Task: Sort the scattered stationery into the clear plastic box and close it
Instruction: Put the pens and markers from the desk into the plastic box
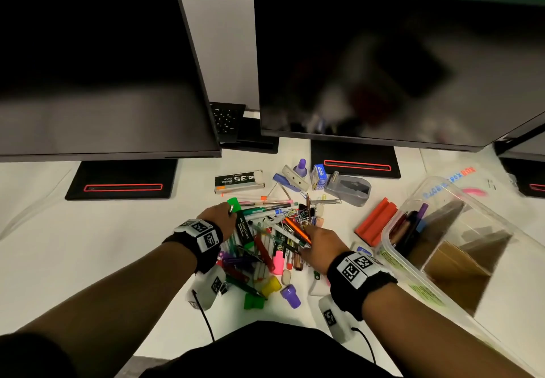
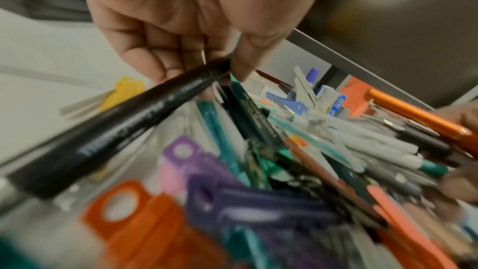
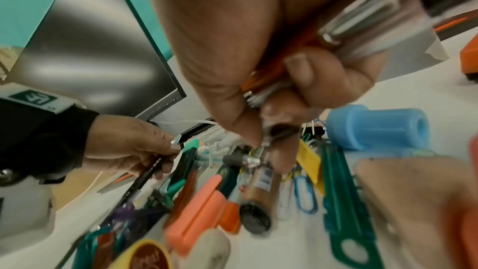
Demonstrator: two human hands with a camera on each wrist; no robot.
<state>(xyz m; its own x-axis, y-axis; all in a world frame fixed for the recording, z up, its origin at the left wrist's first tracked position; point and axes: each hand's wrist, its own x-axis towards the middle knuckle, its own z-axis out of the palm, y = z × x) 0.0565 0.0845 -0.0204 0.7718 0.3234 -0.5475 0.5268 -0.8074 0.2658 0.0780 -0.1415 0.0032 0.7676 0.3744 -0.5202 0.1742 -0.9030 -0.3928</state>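
Observation:
A heap of pens, markers and paper clips (image 1: 265, 245) lies on the white desk in front of me. My left hand (image 1: 219, 215) is at the heap's left edge and pinches the end of a black pen (image 2: 116, 130) between thumb and fingers (image 2: 165, 69). My right hand (image 1: 317, 245) is at the heap's right side and grips a bundle of pens (image 3: 344, 28), among them an orange pen (image 1: 298, 230). The clear plastic box (image 1: 395, 262) stands open on the right with several pens upright in its near compartment.
Two dark monitors (image 1: 383, 67) on black stands (image 1: 121, 180) fill the back. Behind the heap lie a staple box (image 1: 239, 180), a blue stapler (image 1: 290, 178), a purple-capped bottle (image 1: 301, 168) and a grey sharpener (image 1: 349, 188). A red holder (image 1: 376, 221) sits beside the box.

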